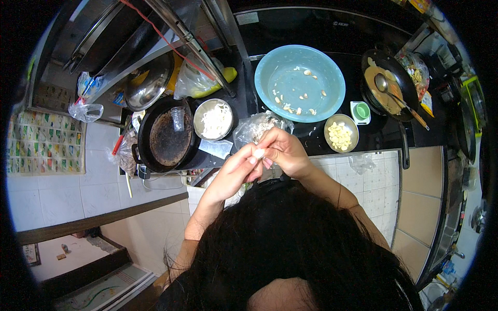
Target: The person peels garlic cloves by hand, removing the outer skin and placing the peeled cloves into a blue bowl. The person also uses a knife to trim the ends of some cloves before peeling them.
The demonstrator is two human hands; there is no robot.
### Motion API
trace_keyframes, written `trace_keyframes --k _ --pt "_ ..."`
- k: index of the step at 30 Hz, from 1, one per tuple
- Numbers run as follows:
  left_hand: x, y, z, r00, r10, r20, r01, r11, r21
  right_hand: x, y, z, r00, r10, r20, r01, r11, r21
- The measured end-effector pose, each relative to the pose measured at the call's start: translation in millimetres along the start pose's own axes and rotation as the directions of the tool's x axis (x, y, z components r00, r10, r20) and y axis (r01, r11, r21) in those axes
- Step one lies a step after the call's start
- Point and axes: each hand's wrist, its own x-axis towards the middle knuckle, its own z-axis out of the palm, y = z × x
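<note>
My left hand (237,167) and my right hand (286,151) meet at the counter's front edge, the fingertips of both pinching a small pale garlic clove (259,152). Just beyond them lies a clear plastic bag (243,130) with pale scraps in it. Behind that, a large blue plastic basin (261,95) holds scattered garlic cloves and bits of skin. To the right of my hands is a metal bowl (330,147) of peeled cloves. On the left stands a metal bowl (197,130) of white sliced food, with a cleaver's blade (215,147) lying in front of it.
A black pan (167,140) with a clear plastic cup inside stands at the left, below a metal rack (190,39). At the right, a wok (367,62) holds brownish liquid and a ladle (404,105); its handle juts past the counter edge. A green cup (362,111) sits beside the basin.
</note>
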Motion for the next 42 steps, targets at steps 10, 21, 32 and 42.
trace_keyframes --k 10,21,32,42 --pt "-5.1 2.0 5.0 0.996 0.054 -0.068 -0.040 0.981 0.188 -1.9 -7.2 6.7 0.993 0.099 -0.060 -0.094 0.992 0.078" --pt "-3.3 6.1 4.9 1.000 0.009 -0.019 -0.005 0.986 0.166 -3.1 -14.3 7.9 0.998 0.052 -0.048 -0.051 0.998 0.021" --pt "0.1 4.6 3.0 0.996 0.061 -0.070 -0.051 0.990 0.134 4.7 -17.2 9.6 0.997 0.044 -0.060 -0.053 0.987 -0.151" --pt "3.9 16.1 -1.9 1.000 0.012 -0.015 -0.012 1.000 0.019 14.6 -33.4 12.2 0.996 0.084 -0.032 -0.087 0.990 -0.113"
